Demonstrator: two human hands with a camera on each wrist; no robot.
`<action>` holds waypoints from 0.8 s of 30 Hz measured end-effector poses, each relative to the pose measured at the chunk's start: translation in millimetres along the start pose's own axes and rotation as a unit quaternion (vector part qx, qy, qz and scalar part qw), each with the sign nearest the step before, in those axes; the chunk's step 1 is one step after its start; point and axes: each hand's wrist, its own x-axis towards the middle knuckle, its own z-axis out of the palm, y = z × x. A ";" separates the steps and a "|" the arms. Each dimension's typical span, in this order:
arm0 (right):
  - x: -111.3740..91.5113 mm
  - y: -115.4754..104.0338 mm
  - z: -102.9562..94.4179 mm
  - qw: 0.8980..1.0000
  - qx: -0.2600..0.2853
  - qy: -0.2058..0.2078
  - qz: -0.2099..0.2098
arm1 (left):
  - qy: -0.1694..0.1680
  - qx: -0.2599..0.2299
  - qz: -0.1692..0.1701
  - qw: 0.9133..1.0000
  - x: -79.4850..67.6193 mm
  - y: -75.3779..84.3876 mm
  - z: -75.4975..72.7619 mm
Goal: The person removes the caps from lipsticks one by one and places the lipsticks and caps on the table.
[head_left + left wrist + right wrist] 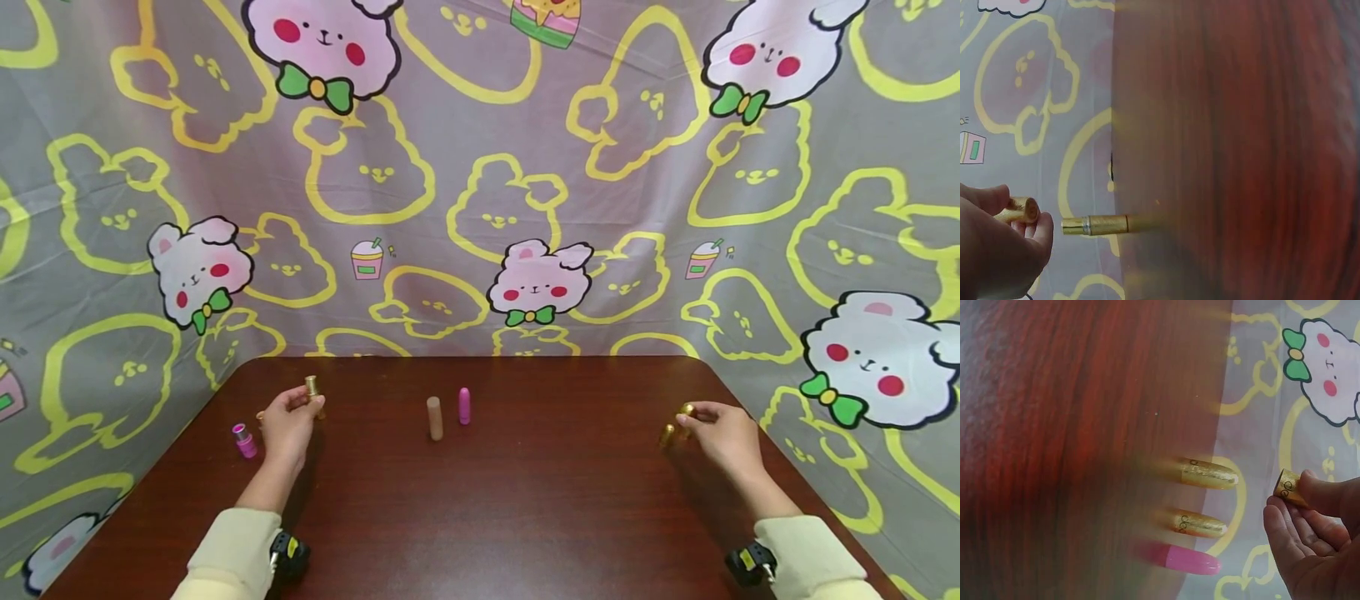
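In the head view my left hand (287,429) pinches a gold lipstick tube (311,385) above the table's left side. A second gold tube (1094,225) stands upright beside that hand in the left wrist view. A pink lipstick base (244,442) stands left of the hand. At the right, my right hand (723,435) pinches a gold lipstick cap (1289,487) between thumb and fingers, raised off the table. Two gold bullet-shaped caps (1209,474) and a pink one (1192,559) stand upright near it in the right wrist view.
A tan tube (435,419) and a pink bullet-shaped tube (465,407) stand near the middle of the dark wooden table (510,517). A patterned curtain (480,233) hangs behind the table and along both sides.
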 end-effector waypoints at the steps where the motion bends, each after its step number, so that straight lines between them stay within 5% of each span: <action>1: 0.1 1.3 -0.1 1.000 -0.001 -0.003 0.000 | 0.001 0.015 0.006 1.000 -0.1 -0.7 -0.6; 14: 2.3 21.9 2.6 0.999 -0.029 -0.040 0.023 | -0.012 0.128 0.042 0.991 -0.4 -12.8 -6.5; 24: 7.2 32.3 4.1 0.996 -0.060 -0.070 0.020 | -0.016 0.154 0.047 0.987 2.6 -16.3 -6.1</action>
